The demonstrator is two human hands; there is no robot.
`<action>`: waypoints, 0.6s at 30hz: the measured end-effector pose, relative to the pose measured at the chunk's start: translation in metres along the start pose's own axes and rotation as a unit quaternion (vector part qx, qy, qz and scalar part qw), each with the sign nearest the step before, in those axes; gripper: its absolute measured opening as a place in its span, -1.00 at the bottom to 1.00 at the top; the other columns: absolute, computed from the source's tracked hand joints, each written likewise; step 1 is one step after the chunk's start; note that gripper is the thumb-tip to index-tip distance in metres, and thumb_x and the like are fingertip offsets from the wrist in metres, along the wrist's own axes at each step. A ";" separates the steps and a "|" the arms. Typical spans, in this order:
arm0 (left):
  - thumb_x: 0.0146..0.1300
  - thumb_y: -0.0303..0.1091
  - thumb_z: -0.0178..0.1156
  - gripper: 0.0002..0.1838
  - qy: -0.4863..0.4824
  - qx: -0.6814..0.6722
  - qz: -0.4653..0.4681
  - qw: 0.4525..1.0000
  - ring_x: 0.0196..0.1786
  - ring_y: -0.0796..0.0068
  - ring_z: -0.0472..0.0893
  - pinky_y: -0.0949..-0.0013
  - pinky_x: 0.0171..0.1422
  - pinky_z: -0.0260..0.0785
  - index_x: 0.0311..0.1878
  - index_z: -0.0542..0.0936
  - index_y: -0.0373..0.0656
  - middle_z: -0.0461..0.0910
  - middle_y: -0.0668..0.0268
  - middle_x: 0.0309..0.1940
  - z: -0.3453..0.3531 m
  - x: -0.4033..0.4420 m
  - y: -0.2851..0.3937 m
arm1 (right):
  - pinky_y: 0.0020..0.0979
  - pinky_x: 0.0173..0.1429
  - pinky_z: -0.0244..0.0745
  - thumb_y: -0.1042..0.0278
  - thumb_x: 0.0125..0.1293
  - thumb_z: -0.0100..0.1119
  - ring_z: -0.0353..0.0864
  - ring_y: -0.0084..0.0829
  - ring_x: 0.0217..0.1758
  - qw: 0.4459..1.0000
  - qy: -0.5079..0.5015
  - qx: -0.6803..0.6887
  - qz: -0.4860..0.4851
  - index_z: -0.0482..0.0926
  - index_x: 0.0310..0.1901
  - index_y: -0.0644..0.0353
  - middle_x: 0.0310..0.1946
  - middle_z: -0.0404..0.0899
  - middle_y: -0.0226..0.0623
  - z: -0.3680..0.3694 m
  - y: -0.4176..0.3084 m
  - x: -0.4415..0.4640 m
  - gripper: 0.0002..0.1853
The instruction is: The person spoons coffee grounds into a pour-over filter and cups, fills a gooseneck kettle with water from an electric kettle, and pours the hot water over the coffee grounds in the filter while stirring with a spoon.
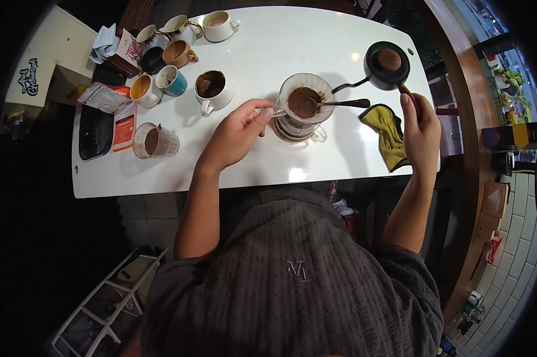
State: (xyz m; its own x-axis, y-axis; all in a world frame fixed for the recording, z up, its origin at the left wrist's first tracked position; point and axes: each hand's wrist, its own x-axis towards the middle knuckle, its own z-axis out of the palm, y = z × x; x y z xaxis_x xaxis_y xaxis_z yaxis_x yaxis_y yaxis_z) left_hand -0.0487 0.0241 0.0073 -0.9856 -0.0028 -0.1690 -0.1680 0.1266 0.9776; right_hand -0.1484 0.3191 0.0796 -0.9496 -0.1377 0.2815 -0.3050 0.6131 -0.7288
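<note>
My left hand (pixel 237 134) pinches the small side handle of a clear coffee dripper (pixel 287 89). The dripper sits on a glass server (pixel 297 130) and has dark wet coffee grounds (pixel 303 102) inside. A spoon (pixel 349 103) rests in it, its dark handle pointing right. Closed around the brown handle of a black gooseneck kettle (pixel 372 72) is my right hand (pixel 422 128). The kettle's thin spout reaches left towards the dripper's rim. I cannot make out any water flowing. Below the kettle a yellow-green cloth (pixel 386 134) lies crumpled on the table.
Several used cups, including a white mug (pixel 215 95) and a teal cup (pixel 172 81), stand on the white table (pixel 250 166) at left. A ribbed glass (pixel 155 141) stands near the front edge. Coffee bags (pixel 108 98) and a black tray (pixel 95 134) line the left end.
</note>
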 end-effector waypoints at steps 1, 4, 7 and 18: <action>0.45 -0.16 0.03 -0.65 0.003 -0.001 0.002 1.000 -0.36 0.69 0.40 0.57 -0.24 0.28 0.11 0.48 -0.23 0.46 0.45 -0.45 0.000 0.000 0.000 | -0.60 -0.18 0.33 0.23 0.41 0.10 0.46 -0.66 -0.28 1.000 0.006 -0.022 -0.006 0.58 -0.02 0.38 -0.37 0.57 -0.35 0.001 0.000 0.002 -0.66; 0.45 -0.17 0.03 -0.66 0.002 -0.003 -0.001 1.000 -0.37 0.70 0.38 0.57 -0.26 0.25 0.10 0.48 -0.21 0.43 0.47 -0.49 -0.002 -0.002 -0.003 | -0.52 -0.28 0.37 0.24 0.40 0.10 0.51 -0.56 -0.40 0.998 0.048 -0.022 -0.033 0.58 -0.09 0.41 -0.46 0.60 -0.19 0.014 -0.001 0.008 -0.68; 0.45 -0.18 0.02 -0.67 0.016 0.011 0.011 1.000 -0.38 0.71 0.37 0.57 -0.28 0.24 0.10 0.48 -0.20 0.41 0.48 -0.51 0.000 -0.004 -0.005 | -0.54 -0.31 0.35 0.23 0.39 0.11 0.47 -0.58 -0.43 0.999 0.043 0.004 -0.032 0.58 -0.14 0.41 -0.50 0.56 -0.23 0.024 0.000 0.010 -0.68; 0.48 -0.25 -0.06 -0.70 0.023 0.020 -0.007 1.000 -0.37 0.72 0.30 0.62 -0.22 0.19 0.14 0.47 -0.17 0.34 0.51 -0.50 -0.001 -0.014 0.000 | -0.64 -0.39 0.13 0.13 0.40 0.09 0.24 -0.71 -0.47 0.954 -0.083 0.251 0.141 0.56 -0.18 0.44 -0.53 0.36 -0.53 0.032 0.033 0.017 -0.59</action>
State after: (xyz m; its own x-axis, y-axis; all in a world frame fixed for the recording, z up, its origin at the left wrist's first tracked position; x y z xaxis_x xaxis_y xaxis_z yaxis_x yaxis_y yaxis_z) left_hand -0.0346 0.0230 0.0098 -0.9830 -0.0504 -0.1764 -0.1823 0.1650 0.9693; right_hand -0.1773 0.3120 0.0400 -0.9848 -0.1684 -0.0422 0.0077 0.2007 -0.9796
